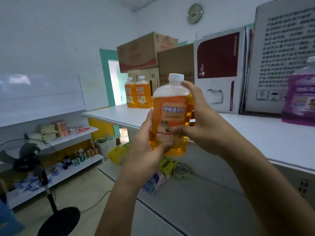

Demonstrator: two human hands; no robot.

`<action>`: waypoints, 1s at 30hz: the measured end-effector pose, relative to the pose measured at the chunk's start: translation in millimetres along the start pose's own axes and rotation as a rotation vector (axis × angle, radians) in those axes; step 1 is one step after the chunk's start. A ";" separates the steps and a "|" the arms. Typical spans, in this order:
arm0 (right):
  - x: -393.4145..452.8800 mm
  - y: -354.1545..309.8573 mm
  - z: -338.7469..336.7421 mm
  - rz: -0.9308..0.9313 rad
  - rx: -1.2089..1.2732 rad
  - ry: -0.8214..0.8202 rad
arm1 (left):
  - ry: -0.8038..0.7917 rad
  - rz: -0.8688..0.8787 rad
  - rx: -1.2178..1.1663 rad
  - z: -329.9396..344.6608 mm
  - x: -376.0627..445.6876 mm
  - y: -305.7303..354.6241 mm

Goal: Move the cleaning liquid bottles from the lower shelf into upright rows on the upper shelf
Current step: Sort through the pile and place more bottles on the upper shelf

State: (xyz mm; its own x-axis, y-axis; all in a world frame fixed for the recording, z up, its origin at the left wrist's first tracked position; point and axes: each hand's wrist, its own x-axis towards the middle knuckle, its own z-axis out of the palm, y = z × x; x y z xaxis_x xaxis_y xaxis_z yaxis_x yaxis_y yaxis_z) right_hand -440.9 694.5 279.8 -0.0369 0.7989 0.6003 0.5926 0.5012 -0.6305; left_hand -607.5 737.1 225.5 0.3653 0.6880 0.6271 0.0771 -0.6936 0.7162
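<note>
I hold an orange cleaning liquid bottle (172, 108) with a white cap upright in the air, in front of the edge of the white upper shelf (255, 133). My left hand (150, 143) grips its base from the left and below. My right hand (197, 116) grips its right side, thumb across the label. Two more orange bottles (138, 92) stand upright side by side at the far left end of the upper shelf. A purple bottle (300, 99) stands on that shelf at the right edge of view. The lower shelf (196, 201) runs below my arms.
Cardboard boxes (146, 51) and white cartons (219, 70) stand along the back of the upper shelf. Packets and a tape roll (181, 171) lie on the lower shelf. A standing fan (29, 160) and stocked wall shelves (68, 138) are at the left.
</note>
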 end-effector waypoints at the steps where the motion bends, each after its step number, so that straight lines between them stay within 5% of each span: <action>1: 10.9 -0.2 6.9 0.011 -0.033 0.024 | -0.041 0.017 -0.004 -11.3 12.2 -9.5; 10: 127.2 3.7 69.6 0.116 -0.405 0.116 | -0.231 0.117 0.009 -79.8 127.2 -103.9; 16: 179.9 39.0 104.3 0.308 -0.422 0.145 | -0.356 0.105 0.251 -96.3 191.5 -156.9; 21: 224.3 70.7 108.6 0.407 -0.455 0.167 | -0.550 -0.017 0.672 -104.4 227.6 -185.8; 30: 288.8 127.7 114.0 0.560 -0.462 0.334 | -0.497 -0.065 0.683 -104.7 230.4 -198.1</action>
State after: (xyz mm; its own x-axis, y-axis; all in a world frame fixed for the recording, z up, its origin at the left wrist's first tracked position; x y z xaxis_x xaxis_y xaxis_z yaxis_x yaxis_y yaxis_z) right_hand -467.6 1027.1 316.6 0.5640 0.7129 0.4167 0.7284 -0.1917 -0.6578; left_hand -635.7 1055.4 260.2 0.6940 0.6679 0.2687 0.5971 -0.7425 0.3035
